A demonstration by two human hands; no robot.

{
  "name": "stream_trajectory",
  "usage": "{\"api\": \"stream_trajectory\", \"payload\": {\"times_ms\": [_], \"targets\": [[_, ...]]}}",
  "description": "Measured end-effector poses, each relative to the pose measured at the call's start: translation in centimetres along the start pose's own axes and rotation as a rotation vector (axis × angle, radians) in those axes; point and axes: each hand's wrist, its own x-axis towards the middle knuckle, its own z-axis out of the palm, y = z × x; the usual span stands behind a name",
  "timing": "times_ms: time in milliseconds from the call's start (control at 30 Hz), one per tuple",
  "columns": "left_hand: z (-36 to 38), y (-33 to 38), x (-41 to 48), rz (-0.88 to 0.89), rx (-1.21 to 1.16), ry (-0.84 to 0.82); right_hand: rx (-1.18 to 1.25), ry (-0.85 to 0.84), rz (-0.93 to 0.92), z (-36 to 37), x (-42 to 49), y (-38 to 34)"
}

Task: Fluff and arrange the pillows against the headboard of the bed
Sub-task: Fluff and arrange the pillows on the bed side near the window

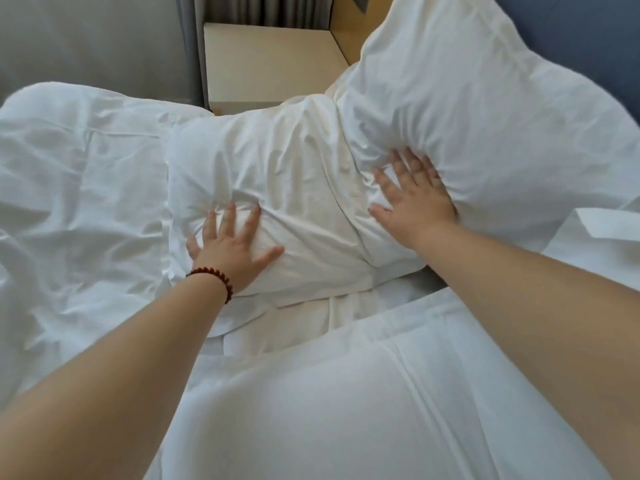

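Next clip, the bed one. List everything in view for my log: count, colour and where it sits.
centre pillow: one, white, lying mid-bed
right pillow: one, white, propped against the headboard, overlapping the centre pillow's right end
headboard: one, blue-grey, upper right
rumpled bedding: one heap, white, left side; cannot tell if it is a pillow or a cover
duvet: one, white, foreground
nightstand: one, cream, top centre beside the bed
curtain: one, grey, behind the nightstand
bracelet: one, dark red beads, on the left wrist
left hand: one, fingers spread, presses the centre pillow
right hand: one, fingers spread, presses the right pillow
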Motion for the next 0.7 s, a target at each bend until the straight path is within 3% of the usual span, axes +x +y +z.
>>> {"api": "stream_trajectory", "payload": {"times_ms": [133,333,500,700], "targets": [[1.0,-0.4,-0.6,0.03,0.111,0.021,-0.037,0.054,-0.004,0.3,0.4,-1.4],[2.1,0.4,-1.3,0.025,0.214,0.107,-0.015,-0.002,-0.053,-0.7,0.7,-0.6],[2.4,0.2,-2.4,0.186,0.22,0.118,-0.2,-0.063,-0.272,-0.4,-2.0,1.6],[2.3,0.9,-2.3,0.18,0.335,0.092,-0.388,-0.058,-0.267,-1.9,-1.4,4.1]]}}
